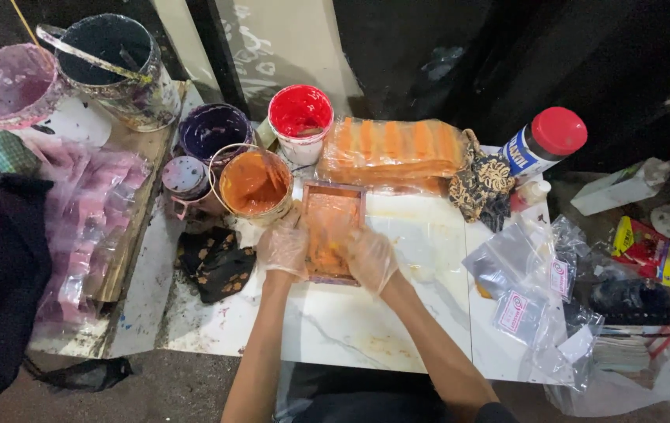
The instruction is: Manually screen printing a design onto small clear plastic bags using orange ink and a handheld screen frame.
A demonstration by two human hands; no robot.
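Frame: a small rectangular wooden-edged frame smeared with orange paste (333, 229) is lying flat on the white marble-patterned table top (366, 329), its long axis running away from the person, straight ahead between the two grips.
Left hand: the left hand in a thin clear plastic glove (284, 249) is pressing against the frame's left edge, fingers curled loosely round it; it is holding the frame rather than gripping wide.
Right hand: the right hand in the same kind of clear glove (370, 257) is resting on the frame's near right corner, fingers spreading over the orange surface; whether it is clasping the edge cannot be told.
Nearer hand: both are touching the frame, one at each side, so neither is nearer.
Look of the frame: the inside is coated unevenly in wet-looking orange, the rim showing brownish.
Just beyond the left grip: an open round tin of orange paint (255, 185) is standing beside the frame's far left corner.
Beyond the frame: a clear plastic bag of orange striped pieces (391, 149) is lying crosswise.
Further beyond: a white pot of red paint (300, 117) and a dark purple tub (213, 129) are standing upright.
Right of the right grip: loose clear plastic pouches (531, 274) are lying well apart from the frame.
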